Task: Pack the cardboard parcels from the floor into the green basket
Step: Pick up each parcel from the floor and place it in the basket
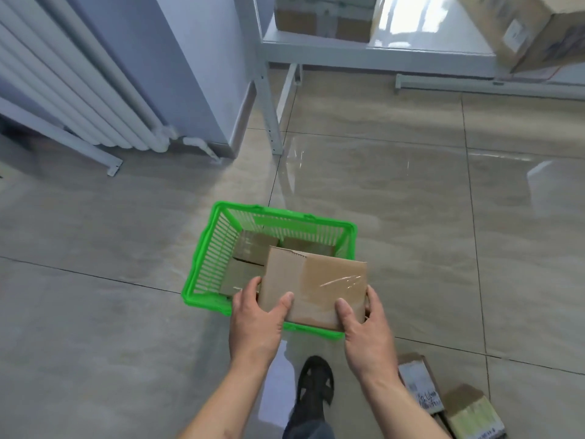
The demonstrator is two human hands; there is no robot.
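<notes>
A taped brown cardboard parcel [316, 285] hangs over the near right part of the green basket [207, 248], held from both sides. My left hand [258, 321] grips its near left corner and my right hand [364, 324] grips its near right corner, thumbs on top. The basket stands on the tiled floor and has several brown parcels [254, 247] lying on its bottom. Two more parcels lie on the floor at the lower right: one with a white label [418, 383] and one with a greenish label [473, 413].
My foot in a black sandal [316, 383] stands just behind the basket. A white radiator [72, 90] lines the left wall. A grey metal shelf unit [373, 52] with big cardboard boxes [531, 30] stands at the back, its leg [272, 122] beyond the basket.
</notes>
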